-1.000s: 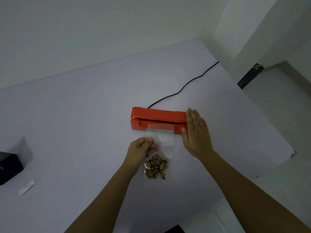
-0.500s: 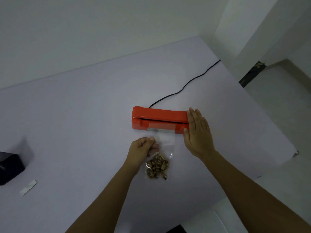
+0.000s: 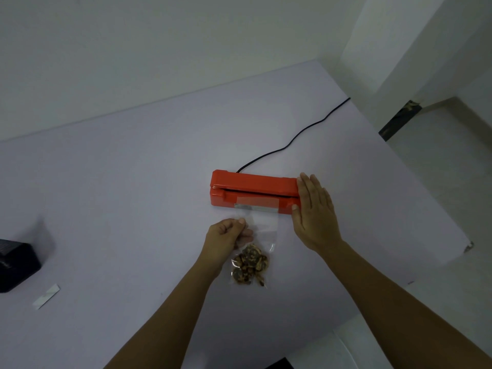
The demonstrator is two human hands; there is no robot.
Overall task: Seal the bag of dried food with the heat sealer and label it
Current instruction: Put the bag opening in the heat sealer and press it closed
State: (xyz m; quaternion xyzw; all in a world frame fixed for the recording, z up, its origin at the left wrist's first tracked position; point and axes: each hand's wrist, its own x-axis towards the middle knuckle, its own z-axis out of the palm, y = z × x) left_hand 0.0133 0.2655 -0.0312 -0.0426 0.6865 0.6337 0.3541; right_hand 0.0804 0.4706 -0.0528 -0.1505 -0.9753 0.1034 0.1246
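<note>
1. Near the middle of the pale table (image 3: 133, 182), the red heat sealer (image 3: 253, 191) lies flat, and its black cord (image 3: 290, 142) runs away from its far side toward the table's far right edge.
2. Your right hand (image 3: 315, 213) rests flat on the sealer's right end, fingers straight and together, gripping nothing.
3. Your left hand (image 3: 226, 235), just in front of the sealer, pinches the clear bag (image 3: 262, 230) at its left side between thumb and curled fingers.
4. The bag's open top lies in the sealer's slot; the dried food (image 3: 250, 265) sits at its near end.
5. Well left of the sealer lie a black box (image 3: 16, 265) and a white label strip (image 3: 46, 296).
</note>
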